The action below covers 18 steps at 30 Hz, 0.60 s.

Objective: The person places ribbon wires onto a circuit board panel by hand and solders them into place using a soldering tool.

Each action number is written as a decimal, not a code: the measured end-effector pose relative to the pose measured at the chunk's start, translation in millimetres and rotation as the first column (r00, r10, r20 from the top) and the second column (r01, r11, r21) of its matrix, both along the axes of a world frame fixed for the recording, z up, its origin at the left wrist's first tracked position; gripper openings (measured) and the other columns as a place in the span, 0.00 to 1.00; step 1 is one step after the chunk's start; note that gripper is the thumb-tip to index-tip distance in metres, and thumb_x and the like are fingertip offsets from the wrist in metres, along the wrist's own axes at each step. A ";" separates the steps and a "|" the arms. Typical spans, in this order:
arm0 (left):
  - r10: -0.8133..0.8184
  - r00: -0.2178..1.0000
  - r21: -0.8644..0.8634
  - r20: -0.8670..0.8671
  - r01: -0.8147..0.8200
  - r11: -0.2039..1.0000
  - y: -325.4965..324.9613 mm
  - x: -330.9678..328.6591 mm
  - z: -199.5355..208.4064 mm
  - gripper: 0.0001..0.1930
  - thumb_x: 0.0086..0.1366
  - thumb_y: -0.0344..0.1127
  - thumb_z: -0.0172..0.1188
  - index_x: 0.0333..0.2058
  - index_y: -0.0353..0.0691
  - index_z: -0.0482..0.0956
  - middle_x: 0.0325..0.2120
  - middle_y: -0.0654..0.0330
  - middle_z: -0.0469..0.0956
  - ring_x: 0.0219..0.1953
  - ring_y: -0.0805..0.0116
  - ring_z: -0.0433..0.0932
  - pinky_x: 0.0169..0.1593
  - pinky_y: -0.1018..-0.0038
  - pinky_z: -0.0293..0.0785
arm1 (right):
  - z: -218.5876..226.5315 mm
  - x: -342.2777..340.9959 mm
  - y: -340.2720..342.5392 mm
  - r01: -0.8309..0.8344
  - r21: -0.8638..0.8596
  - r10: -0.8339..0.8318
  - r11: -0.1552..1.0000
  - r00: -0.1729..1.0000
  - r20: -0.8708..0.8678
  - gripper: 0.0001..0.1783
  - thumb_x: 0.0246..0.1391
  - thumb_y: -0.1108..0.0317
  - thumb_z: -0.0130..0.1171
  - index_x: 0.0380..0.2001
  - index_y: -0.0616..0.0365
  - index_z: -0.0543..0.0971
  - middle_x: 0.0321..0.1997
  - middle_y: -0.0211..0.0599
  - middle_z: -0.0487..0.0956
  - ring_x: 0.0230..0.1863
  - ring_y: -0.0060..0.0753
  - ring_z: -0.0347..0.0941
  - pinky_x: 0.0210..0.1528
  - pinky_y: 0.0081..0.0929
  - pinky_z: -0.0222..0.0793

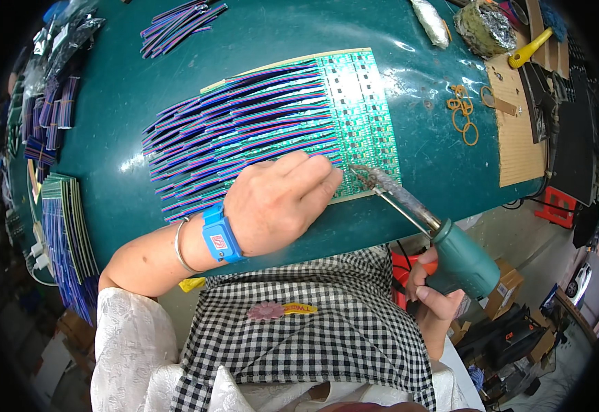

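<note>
A green circuit board panel (361,89) lies on the table, with rows of striped flat ribbon wires (244,117) running leftward from it. My left hand (282,196) rests over the lower rows, fingers curled and pressed together near the wire ends; what they pinch is hidden beneath them. A blue strap and a bangle circle that wrist. My right hand (433,292) is closed round the handle of a green soldering gun (465,259). The gun's tip points left and meets the board just beside my left fingertips; solder wire is not clearly visible.
More ribbon wires (182,26) lie at the back, with stacked wired boards (69,233) and bundles at the left. Rubber bands (461,110), cardboard (519,137), a foil-wrapped roll (485,29) and a yellow-handled tool (531,48) are at the right. The table's front edge runs before my apron.
</note>
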<state>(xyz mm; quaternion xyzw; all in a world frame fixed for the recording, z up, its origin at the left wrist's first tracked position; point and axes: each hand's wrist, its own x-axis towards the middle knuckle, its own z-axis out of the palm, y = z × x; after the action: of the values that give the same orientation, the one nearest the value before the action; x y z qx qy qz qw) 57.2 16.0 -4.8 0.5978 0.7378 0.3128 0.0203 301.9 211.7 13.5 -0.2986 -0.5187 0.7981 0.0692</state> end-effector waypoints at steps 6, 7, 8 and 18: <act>0.003 1.000 0.002 0.005 -0.003 1.000 0.1 0.0 -0.1 0.18 0.47 0.23 0.62 0.40 0.28 0.80 0.31 0.56 0.73 0.27 0.63 0.75 0.25 0.69 0.73 | -6.0 4.4 7.8 -0.050 0.064 0.055 0.997 0.996 -0.074 0.32 0.33 0.74 0.62 0.46 0.72 0.67 0.16 0.37 0.67 0.12 0.30 0.64 0.13 0.26 0.65; 0.002 1.000 0.002 0.006 -0.002 1.000 0.4 0.0 -0.2 0.18 0.47 0.23 0.62 0.40 0.28 0.80 0.31 0.56 0.73 0.27 0.63 0.75 0.25 0.69 0.73 | -6.0 4.6 7.9 -0.066 0.069 0.072 0.995 0.994 -0.082 0.31 0.33 0.74 0.62 0.46 0.72 0.67 0.15 0.37 0.67 0.11 0.30 0.64 0.13 0.26 0.65; 0.003 1.000 0.002 0.000 -0.003 1.000 0.2 0.1 -0.6 0.18 0.47 0.23 0.62 0.40 0.28 0.80 0.31 0.56 0.73 0.27 0.63 0.75 0.25 0.69 0.73 | -5.5 4.0 6.3 -0.067 0.068 0.073 0.995 0.994 -0.082 0.31 0.33 0.74 0.62 0.46 0.72 0.67 0.15 0.37 0.67 0.11 0.30 0.64 0.13 0.26 0.65; 0.002 1.000 0.006 -0.009 -0.002 1.000 0.5 0.4 0.0 0.19 0.46 0.23 0.62 0.41 0.28 0.80 0.30 0.56 0.73 0.27 0.63 0.75 0.25 0.69 0.72 | 1.7 -1.0 -1.0 -0.009 -0.014 0.009 1.000 1.000 -0.007 0.29 0.32 0.79 0.61 0.45 0.75 0.72 0.16 0.39 0.71 0.15 0.27 0.67 0.20 0.22 0.65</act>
<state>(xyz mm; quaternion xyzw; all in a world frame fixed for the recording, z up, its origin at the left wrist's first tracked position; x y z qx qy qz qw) 57.6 16.5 -4.8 0.5985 0.7376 0.3124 0.0148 300.9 210.7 15.1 -0.2941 -0.5144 0.8029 0.0652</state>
